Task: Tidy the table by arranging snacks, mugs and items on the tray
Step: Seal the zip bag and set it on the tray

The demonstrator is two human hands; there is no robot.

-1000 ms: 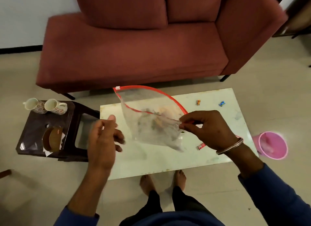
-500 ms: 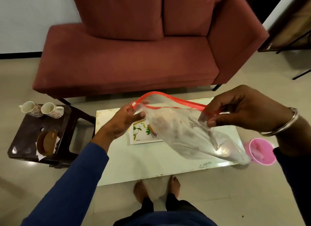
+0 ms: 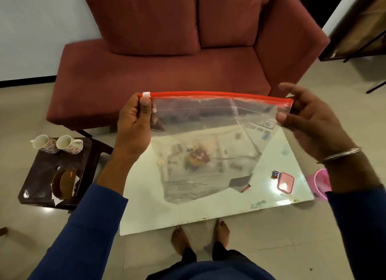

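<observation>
At the left edge of the frame I see a dark side table (image 3: 41, 175) on the pale tiled floor (image 3: 292, 248), carrying 2 patterned mugs (image 3: 57, 144) lying side by side at its far end and a brown round holder (image 3: 63, 183) nearer me. My left hand (image 3: 133, 123) grips the left end of a clear zip bag (image 3: 200, 144), thumb pressed just under the white slider (image 3: 146, 94) on its red zip strip (image 3: 219, 96). The bag hangs stretched in the middle of the frame, above the white glossy table (image 3: 188, 217); colourful snack wrappers show blurred through the plastic. Behind it, across the upper frame, stands a dark red sofa (image 3: 167, 66) against a white wall (image 3: 31, 29). My right hand (image 3: 309, 121) pinches the bag's right end between thumb and fingers, other fingers spread. On the table's right part lie a pink lidded box (image 3: 285, 182) and a small wrapper (image 3: 275, 174) just beside it. A pink bucket (image 3: 319, 181) sits on the floor at the right edge.
</observation>
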